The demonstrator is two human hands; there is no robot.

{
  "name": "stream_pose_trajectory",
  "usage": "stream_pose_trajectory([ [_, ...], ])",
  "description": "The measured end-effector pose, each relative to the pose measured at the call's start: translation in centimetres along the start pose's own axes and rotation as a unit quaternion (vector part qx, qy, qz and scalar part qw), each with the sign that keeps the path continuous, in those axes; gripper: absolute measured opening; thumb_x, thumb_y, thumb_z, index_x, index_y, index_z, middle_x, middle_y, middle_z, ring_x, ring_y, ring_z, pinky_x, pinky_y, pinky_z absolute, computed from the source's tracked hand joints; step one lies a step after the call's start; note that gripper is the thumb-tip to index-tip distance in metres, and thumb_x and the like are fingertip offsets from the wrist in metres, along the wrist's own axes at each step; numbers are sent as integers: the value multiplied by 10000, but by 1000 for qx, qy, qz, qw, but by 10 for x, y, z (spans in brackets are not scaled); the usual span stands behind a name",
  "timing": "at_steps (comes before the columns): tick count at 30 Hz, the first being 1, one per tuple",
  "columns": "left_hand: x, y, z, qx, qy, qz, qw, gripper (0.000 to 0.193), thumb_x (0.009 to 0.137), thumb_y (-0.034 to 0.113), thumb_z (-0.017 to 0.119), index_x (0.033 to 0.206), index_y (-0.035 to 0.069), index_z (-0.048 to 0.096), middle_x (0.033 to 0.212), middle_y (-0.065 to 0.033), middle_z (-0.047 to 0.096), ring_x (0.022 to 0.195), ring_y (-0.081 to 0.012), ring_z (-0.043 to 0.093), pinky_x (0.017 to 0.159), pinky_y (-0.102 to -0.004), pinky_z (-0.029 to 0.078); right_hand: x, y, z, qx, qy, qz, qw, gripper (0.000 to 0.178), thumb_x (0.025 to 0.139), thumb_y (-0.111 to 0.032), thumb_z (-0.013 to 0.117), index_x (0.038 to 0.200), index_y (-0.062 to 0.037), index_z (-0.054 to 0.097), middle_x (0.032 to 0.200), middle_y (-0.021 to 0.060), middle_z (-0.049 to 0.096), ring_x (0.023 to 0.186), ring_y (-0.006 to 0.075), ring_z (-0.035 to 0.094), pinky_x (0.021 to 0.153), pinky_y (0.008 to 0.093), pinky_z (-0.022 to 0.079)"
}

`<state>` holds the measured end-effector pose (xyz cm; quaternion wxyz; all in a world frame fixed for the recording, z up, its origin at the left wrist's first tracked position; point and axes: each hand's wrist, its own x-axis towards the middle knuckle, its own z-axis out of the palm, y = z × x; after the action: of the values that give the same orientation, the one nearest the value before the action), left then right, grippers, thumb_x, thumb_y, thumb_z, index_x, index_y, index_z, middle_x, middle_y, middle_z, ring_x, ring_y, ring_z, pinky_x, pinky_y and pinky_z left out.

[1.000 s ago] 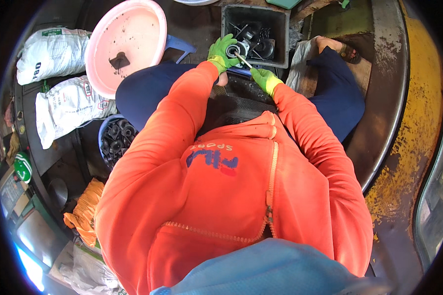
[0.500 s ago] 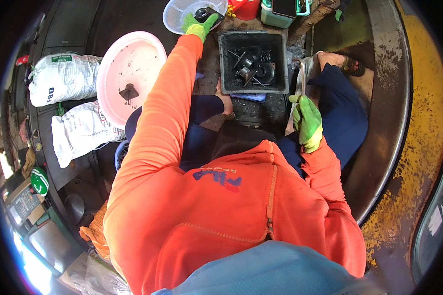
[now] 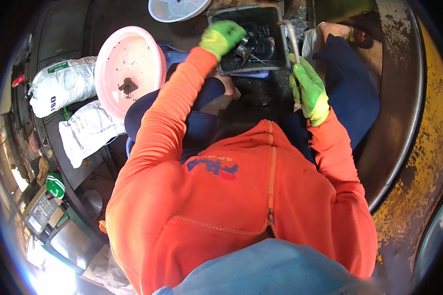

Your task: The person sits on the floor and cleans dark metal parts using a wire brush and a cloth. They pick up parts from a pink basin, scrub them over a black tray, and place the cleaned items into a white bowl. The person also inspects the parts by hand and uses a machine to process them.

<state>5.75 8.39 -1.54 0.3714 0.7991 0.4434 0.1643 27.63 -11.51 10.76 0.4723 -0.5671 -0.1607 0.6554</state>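
My left hand (image 3: 223,38), in a green glove, is over the left side of a black plastic tray (image 3: 286,63). Its fingers reach loosely to the right, and I see nothing held in them. Dark round parts (image 3: 265,47) and a small metal bracket (image 3: 244,52) lie in the tray close to the fingertips. Also gloved in green, my right hand (image 3: 310,91) is closed around a slim metal rod with a hooked end (image 3: 294,40). The rod points up beside the tray's right wall, its hook near the far right corner.
A pink basin (image 3: 114,55) with a dark piece (image 3: 128,86) in it stands at my left. Beyond it lie white sacks (image 3: 64,84). A white mesh basket (image 3: 178,11) is cut off by the top edge. A curved metal rim (image 3: 403,123) runs along my right.
My left hand has left the mesh basket, where it was at a black part, and come back to the tray. My right hand has risen slightly, and the hooked rod now points upward.
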Motion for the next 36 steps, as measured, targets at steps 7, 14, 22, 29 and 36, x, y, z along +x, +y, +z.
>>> stream_pose_trajectory([
  [7,-37,24,62,155,-53,-159,974,386,848,299,553,1184,113,604,1121,-207,587,1050,-391,565,892,-452,460,14,23,5,-53,9,-4,999,215,931,-250,551,1027,-67,607,657,-65,453,530,28,357,456,183,256],
  [14,-64,8,14,342,48,140,928,467,743,155,604,1202,224,557,906,-89,571,801,-316,599,666,-453,488,37,51,0,-106,-1,-23,994,213,938,-289,546,987,-94,613,598,-81,417,449,23,302,405,196,215],
  [22,-136,-8,14,323,-196,177,909,661,710,123,625,1345,179,449,1000,-102,556,936,-324,573,792,-425,495,78,113,15,-320,-87,-120,936,273,953,-329,523,889,-85,628,700,-57,498,653,52,406,608,219,338],
  [29,-121,1,-2,253,-240,-172,921,640,688,320,704,1272,112,544,1328,-187,488,1215,-374,457,977,-419,416,93,126,20,-560,-103,-66,819,495,925,-463,388,1086,-43,594,1108,244,602,1086,419,538,920,434,409],
  [36,-102,-32,45,90,92,-29,991,740,621,479,763,1251,153,553,1342,-149,492,1241,-360,439,1058,-416,355,67,103,38,-580,-74,-105,804,473,934,-453,399,1082,-39,572,1076,275,592,1058,438,535,878,460,417],
])
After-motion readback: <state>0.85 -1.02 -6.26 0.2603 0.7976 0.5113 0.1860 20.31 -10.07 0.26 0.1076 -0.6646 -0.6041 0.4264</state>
